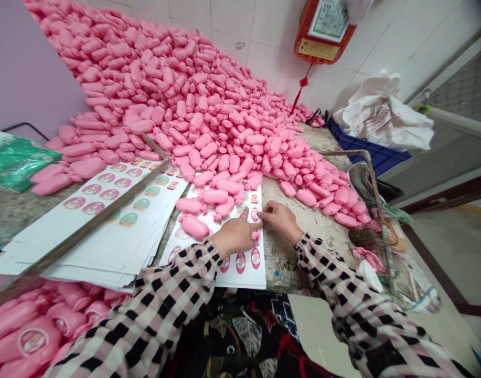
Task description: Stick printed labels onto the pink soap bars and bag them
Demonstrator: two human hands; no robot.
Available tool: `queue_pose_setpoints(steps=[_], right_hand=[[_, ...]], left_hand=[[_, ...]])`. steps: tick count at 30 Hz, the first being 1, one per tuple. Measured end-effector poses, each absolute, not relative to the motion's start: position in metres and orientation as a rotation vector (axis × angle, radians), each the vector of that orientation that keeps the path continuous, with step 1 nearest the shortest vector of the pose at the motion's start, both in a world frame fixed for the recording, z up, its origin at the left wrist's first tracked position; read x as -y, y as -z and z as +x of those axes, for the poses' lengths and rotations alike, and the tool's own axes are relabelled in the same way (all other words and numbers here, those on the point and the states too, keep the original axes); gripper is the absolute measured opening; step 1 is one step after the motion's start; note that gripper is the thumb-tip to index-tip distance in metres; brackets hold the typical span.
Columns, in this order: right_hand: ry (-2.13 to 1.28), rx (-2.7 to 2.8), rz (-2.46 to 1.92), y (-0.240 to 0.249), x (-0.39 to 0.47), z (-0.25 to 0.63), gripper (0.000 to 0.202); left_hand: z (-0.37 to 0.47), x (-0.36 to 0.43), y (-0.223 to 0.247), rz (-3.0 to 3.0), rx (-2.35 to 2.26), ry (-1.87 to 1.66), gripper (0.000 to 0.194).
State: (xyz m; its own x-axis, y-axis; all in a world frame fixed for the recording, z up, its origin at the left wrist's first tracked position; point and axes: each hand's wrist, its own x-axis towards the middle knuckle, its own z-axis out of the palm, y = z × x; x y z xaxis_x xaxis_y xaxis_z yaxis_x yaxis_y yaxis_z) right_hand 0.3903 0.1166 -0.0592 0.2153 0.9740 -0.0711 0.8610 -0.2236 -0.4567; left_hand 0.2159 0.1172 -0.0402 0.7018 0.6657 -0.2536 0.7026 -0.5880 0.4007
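Over a white sheet of stickers [246, 281] my left hand [237, 233] is curled, with its thumb and index finger reaching toward the sheet's right edge. Below those fingers shows the pink end of a small bottle [256, 235]; most of it is hidden under the hand. My right hand [281, 219] pinches at an oval sticker [255, 214] on that edge, fingertips close to the left index finger. Several loose pink bottles [195, 227] lie on the sheet, left of my hands. Pink oval stickers [241, 262] show nearer to me.
A large heap of pink bottles [177, 89] covers the back of the table. Left lie more sticker sheets [94, 247] under a metal bar [106, 212]. Bottles with labels [31, 336] fill the lower left. Right are a metal frame [372, 178] and a blue crate [382, 160].
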Motion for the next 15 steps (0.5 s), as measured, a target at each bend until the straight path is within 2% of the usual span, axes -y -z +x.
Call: queue_pose_setpoints(steps=[10, 15], right_hand=[[-0.500, 1.669, -2.209, 0.039, -0.121, 0.380, 0.019], [-0.487, 1.612, -2.086, 0.035, -0.117, 0.389, 0.025]], left_hand=[[0.216, -0.117, 0.037, 2.460, -1.073, 0.123, 0.058], [0.214, -0.117, 0.048, 2.453, -1.046, 0.012, 0.056]])
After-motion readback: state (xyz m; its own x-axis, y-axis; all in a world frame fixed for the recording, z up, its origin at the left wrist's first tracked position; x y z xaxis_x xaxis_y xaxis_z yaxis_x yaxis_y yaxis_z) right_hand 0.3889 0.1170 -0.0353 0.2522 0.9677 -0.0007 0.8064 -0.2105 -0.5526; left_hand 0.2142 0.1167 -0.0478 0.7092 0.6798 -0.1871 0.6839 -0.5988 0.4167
